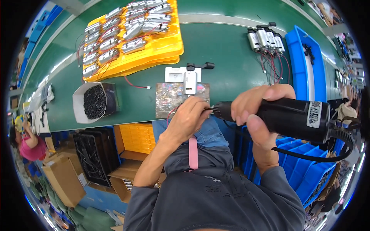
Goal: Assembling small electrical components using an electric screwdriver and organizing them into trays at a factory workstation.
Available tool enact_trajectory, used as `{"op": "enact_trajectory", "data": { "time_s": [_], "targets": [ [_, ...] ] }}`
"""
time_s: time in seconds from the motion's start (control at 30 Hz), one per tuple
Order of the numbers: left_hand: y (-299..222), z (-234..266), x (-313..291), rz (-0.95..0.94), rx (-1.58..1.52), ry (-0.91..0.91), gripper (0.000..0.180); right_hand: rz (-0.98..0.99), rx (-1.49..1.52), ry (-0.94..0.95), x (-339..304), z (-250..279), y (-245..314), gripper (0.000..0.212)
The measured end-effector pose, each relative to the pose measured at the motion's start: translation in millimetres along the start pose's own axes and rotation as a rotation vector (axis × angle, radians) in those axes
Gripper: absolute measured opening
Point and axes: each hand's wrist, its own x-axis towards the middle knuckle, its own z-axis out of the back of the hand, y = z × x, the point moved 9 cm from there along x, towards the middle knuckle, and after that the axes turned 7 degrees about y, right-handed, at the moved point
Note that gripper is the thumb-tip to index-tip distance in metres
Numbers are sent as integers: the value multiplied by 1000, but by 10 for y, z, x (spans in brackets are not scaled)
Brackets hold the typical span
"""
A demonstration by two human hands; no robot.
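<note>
My right hand [259, 109] is wrapped round a black corded electric screwdriver [293, 119], held level with its tip pointing left. At that tip, the fingers of my left hand [188, 118] are pinched together. Whatever lies between them is too small or hidden to make out. Just beyond my left hand, a small silver-white motor unit [190, 84] with a black arm [204, 66] on its far end rests against a white holder [173, 74]. Under the motor's near end is a worn, scuffed board [163, 96]. A red wire [170, 114] shows beside my left hand.
Stacked yellow trays [162, 56] bear several silver motors [133, 46] with wires at the far left. Nearer stands an open box [78, 104] of small black pieces. Several motors with black arms [266, 40] lie at far right, beside a blue bin [295, 57]. The screwdriver's cable [308, 157] loops below it.
</note>
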Motion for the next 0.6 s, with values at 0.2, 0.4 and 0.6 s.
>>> {"op": "enact_trajectory", "data": {
  "time_s": [0.2, 0.4, 0.6],
  "targets": [
    [-35, 63, 139, 0, 147, 12, 19, 24, -90, 43, 107, -18, -67, 43],
    [306, 392, 508, 75, 365, -128, 19, 156, -175, -46, 745, -58, -254, 39],
    [656, 399, 574, 335, 145, 55, 21, 231, -326, -34, 947, -119, -470, 23]
  ]
}}
